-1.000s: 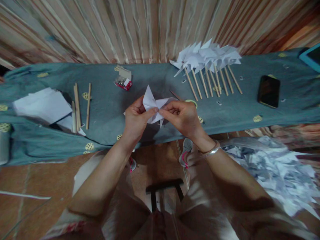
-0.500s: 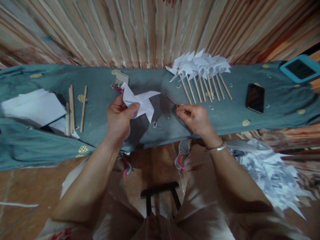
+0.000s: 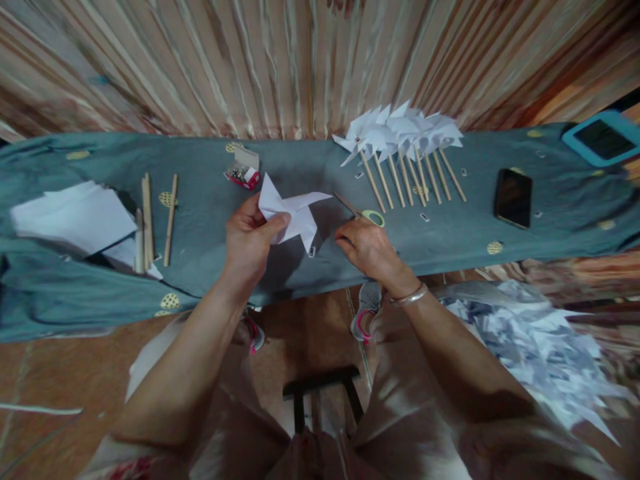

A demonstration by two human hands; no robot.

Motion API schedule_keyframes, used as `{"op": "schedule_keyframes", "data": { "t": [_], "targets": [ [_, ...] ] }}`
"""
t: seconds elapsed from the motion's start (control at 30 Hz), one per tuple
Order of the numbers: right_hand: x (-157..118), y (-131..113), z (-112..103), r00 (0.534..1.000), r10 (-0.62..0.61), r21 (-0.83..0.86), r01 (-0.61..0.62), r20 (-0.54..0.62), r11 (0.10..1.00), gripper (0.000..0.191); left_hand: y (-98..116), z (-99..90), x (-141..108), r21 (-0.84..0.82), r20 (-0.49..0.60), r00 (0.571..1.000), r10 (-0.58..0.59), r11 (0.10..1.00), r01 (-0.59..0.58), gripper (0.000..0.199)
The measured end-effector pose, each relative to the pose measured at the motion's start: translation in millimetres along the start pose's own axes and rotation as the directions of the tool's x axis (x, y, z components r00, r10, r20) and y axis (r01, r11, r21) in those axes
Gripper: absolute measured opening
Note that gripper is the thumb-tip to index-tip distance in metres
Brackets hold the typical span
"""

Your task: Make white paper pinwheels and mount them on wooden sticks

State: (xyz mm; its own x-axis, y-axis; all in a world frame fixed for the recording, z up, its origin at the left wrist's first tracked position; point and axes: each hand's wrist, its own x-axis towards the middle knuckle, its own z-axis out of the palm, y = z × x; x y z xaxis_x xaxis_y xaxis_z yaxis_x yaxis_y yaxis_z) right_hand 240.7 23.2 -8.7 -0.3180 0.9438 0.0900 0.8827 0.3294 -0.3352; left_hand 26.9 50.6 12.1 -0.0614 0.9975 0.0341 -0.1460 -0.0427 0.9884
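A white folded paper pinwheel (image 3: 295, 215) is pinched at its centre and left blade by my left hand (image 3: 250, 240), thumb on top. To its right, my right hand (image 3: 367, 247) is closed with the palm down, just below the scissors (image 3: 373, 217), whose handle shows pale green. Whether its curled fingers hold anything small is hidden. Beyond the pinwheel lies an open red box (image 3: 243, 175) of small metal pins. Several finished pinwheels (image 3: 395, 130) with wooden sticks lie in a row at the back right.
Left on the teal cloth (image 3: 200, 193) are stacked white paper sheets (image 3: 75, 217) and several wooden sticks (image 3: 171, 220). A black phone (image 3: 513, 197) and a blue-framed device (image 3: 603, 138) lie at the right. Many white paper pieces (image 3: 540, 347) are heaped below the right edge.
My right hand has moved left and slightly down, uncovering the scissors' handle. My left hand and the pinwheel have shifted a little right, so the pin box is fully in view.
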Motion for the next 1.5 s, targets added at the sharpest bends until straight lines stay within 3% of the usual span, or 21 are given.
{"op": "schedule_keyframes", "data": {
  "t": [0.23,0.4,0.5,0.57,0.63,0.77,1.17,1.5],
  "targets": [
    [-1.0,-6.4,3.1,0.998,-0.062,0.199,0.065,-0.019,0.978,0.012,-3.0,1.2,-0.9,-0.082,0.008,1.0,0.0,0.997,0.0,0.029],
    [-3.3,-11.5,3.3,0.996,-0.088,0.205,0.082,0.018,0.975,0.015,-7.2,-0.7,-0.6,-0.084,0.036,0.999,0.015,0.996,-0.012,0.034],
    [-5.7,-16.3,-2.0,0.996,-0.047,0.296,0.067,-0.074,0.953,0.014,-8.0,0.1,-1.8,-0.053,0.033,0.999,0.008,0.999,-0.006,0.039],
    [-6.4,-21.6,-7.0,0.981,0.027,0.459,0.065,-0.19,0.886,0.011,-7.6,2.6,-3.9,-0.034,0.031,0.999,0.009,0.999,-0.008,0.04],
    [-5.6,-28.1,-11.3,0.955,0.128,0.644,0.079,-0.268,0.761,0.007,-6.5,6.3,-7.1,-0.007,0.046,0.999,0.011,1.0,-0.011,0.042],
    [-0.8,-39.9,-12.8,0.938,0.214,0.821,0.11,-0.272,0.561,0.009,-4.5,13.9,-13.4,0.029,0.093,0.995,0.021,0.999,-0.024,0.047],
    [4.2,-40.0,-3.7,0.941,0.256,0.903,0.099,-0.221,0.418,0.015,-5.2,19.2,-19.1,-0.012,0.17,0.985,0.038,0.999,-0.037,0.051],
    [5.2,-38.9,-1.5,0.959,0.243,0.939,0.059,-0.148,0.339,0.02,-4.2,17.4,-20.3,-0.021,0.163,0.986,0.027,0.999,-0.024,0.05]
  ]
}}
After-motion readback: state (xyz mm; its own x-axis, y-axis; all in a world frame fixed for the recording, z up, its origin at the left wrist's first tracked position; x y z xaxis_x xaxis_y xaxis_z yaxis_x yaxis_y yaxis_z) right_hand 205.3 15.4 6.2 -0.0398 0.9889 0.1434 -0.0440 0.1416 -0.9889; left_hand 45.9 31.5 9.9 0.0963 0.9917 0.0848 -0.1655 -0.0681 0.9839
